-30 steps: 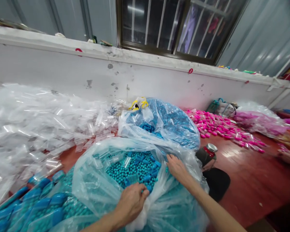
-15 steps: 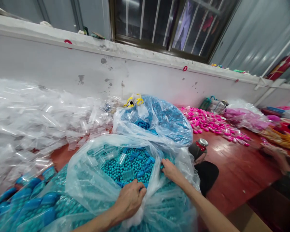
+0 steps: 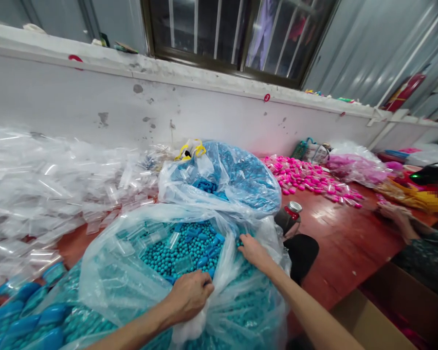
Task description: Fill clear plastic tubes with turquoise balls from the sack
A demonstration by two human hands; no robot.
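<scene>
A large clear plastic bag [image 3: 109,272] lies wide open in front of me, full of small turquoise beads [image 3: 160,257]. Among the beads are blue plastic pieces [image 3: 208,250] and clear plastic pieces [image 3: 183,263]. At the near rim my left hand [image 3: 191,294] is closed on bunched plastic, its fingertips partly hidden. My right hand [image 3: 253,250] grips a fold of the same bag on its right side, with fingers bent. Beads show through the film under both forearms. Blue-capped clear containers [image 3: 40,318] holding turquoise beads are at lower left.
Behind stands another bag [image 3: 241,170] of blue pieces. Clear plastic pieces [image 3: 58,180] are heaped left, pink pieces [image 3: 302,175] right. A silver-lidded jar [image 3: 292,214] stands on the red table [image 3: 336,243]. A co-worker's hand [image 3: 396,214] is at far right; an open cardboard box [image 3: 365,321] is below.
My view has turned slightly right, so the scene sits further left. Both hands stay on the bag in nearly the same places.
</scene>
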